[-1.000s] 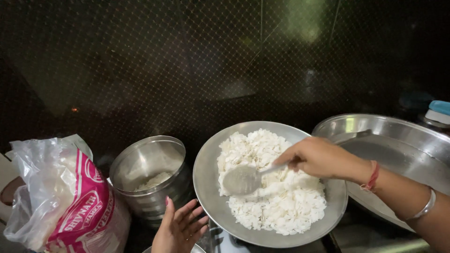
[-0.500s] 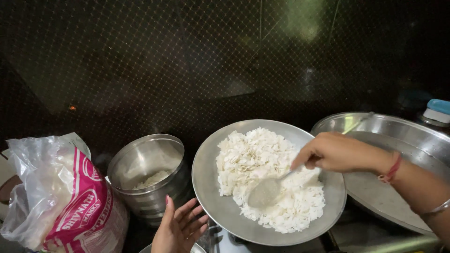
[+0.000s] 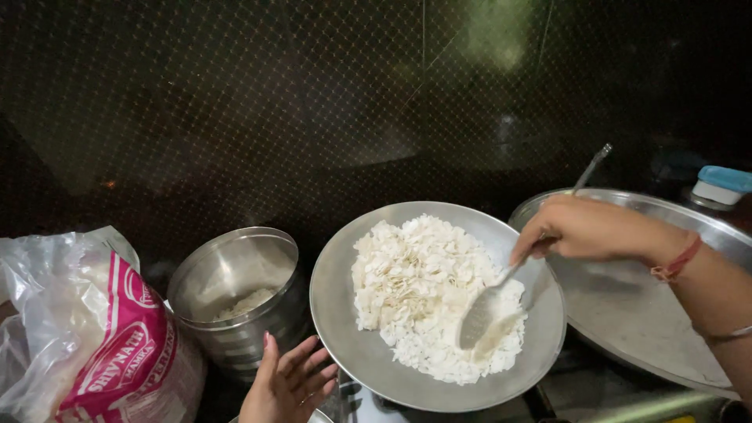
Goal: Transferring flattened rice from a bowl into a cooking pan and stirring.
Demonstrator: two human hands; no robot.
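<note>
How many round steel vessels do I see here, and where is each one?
3. A tall round steel canister stands left, a shallow round steel plate with white flakes lies in the middle, and a wide round steel tray lies right, partly cut off. Others may be hidden.

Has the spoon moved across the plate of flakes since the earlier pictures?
Yes. The spoon, held by the right hand, has shifted from the plate's middle toward its right rim, nearer the person.

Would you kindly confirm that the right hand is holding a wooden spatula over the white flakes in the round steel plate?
Not quite: the head view shows the right hand holding a long-handled metal spoon, not a wooden spatula. It is indeed over the white flakes in the round steel plate.
</note>
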